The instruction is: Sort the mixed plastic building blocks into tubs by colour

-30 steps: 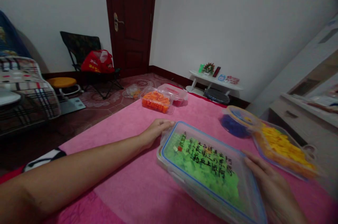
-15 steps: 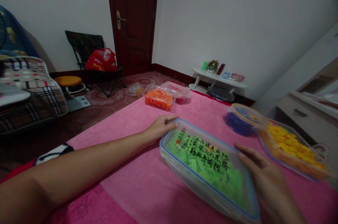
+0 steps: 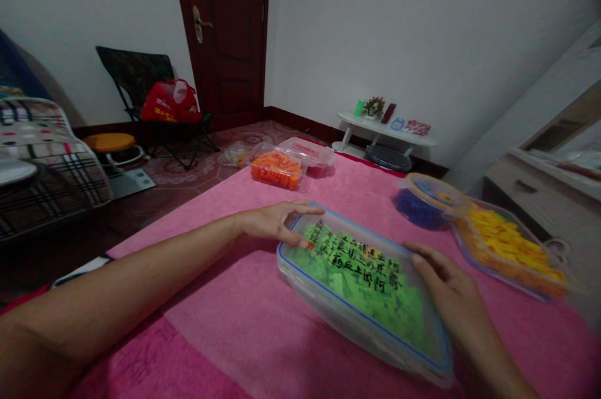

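A clear plastic food box (image 3: 370, 314) with a blue-edged lid and black lettering stands on the pink cloth in front of me. Green pieces show through its lid. My left hand (image 3: 268, 223) grips the box's far-left corner, the thumb on the lid and the fingers along the far edge. On the opposite side my right hand (image 3: 453, 302) holds the right edge, with its thumb over the lid; its other fingertips are partly hidden. To the right of the box sit a round tub of dark blue pieces (image 3: 417, 210) and an open box of yellow pieces (image 3: 516, 245).
A clear box of orange pieces (image 3: 277, 170) stands at the far end of the pink cloth (image 3: 206, 317), with a red-filled container (image 3: 312, 151) behind it. Drawers (image 3: 530, 189) flank the right side. Beyond are a low white shelf (image 3: 389, 128) and a folding chair (image 3: 136, 73).
My left hand has shifted at the box's corner, its thumb now further onto the lid. The right hand keeps its hold. The whole view has moved slightly.
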The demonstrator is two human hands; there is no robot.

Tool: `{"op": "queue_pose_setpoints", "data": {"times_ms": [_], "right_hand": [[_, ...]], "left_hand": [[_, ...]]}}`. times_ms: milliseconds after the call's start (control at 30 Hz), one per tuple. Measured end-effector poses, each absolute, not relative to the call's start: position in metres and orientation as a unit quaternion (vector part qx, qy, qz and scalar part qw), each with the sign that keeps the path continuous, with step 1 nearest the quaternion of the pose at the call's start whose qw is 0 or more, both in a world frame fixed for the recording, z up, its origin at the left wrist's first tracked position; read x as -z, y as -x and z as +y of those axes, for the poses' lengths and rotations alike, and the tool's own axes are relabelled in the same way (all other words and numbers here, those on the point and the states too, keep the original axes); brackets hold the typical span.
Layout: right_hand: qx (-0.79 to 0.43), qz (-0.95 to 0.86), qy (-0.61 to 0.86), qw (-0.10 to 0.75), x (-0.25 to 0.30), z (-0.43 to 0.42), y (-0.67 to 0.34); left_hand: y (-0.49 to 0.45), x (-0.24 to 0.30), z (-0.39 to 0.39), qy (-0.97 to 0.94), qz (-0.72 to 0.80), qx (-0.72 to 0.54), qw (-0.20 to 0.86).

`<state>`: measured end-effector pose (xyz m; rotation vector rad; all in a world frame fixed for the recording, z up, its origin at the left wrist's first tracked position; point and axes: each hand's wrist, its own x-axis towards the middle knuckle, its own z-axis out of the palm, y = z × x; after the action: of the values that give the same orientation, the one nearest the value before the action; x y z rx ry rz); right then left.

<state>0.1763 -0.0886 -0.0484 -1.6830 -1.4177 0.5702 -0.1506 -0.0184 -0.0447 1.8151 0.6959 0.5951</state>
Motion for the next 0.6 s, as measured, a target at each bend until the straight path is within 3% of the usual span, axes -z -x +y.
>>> {"op": "queue_pose_setpoints", "data": {"times_ms": [100,233,467,600], "right_hand": [[-0.209,-0.605,0.651,0.407,0.0510,-0.0888,-0.1783],[-0.193,-0.643,0.636,0.381,0.0545,-0.0910,-0.1773],[-0.128,-0.694,0.635,0.314,0.0516,-0.0855,-0.1768],[-0.133,-0.688,0.631,0.333,0.0509,-0.0858,-0.1790]], "left_hand": [[0.1595,0.0357,-0.0133,-0.842,0.274,-0.173,0.432],[0.1623,0.0324,-0.0136,-0.869,0.274,-0.132,0.390],[0.1618,0.0380,-0.0165,-0.866,0.267,-0.121,0.406],[0.1623,0.0376,-0.0174,-0.825,0.305,-0.162,0.448]]}}
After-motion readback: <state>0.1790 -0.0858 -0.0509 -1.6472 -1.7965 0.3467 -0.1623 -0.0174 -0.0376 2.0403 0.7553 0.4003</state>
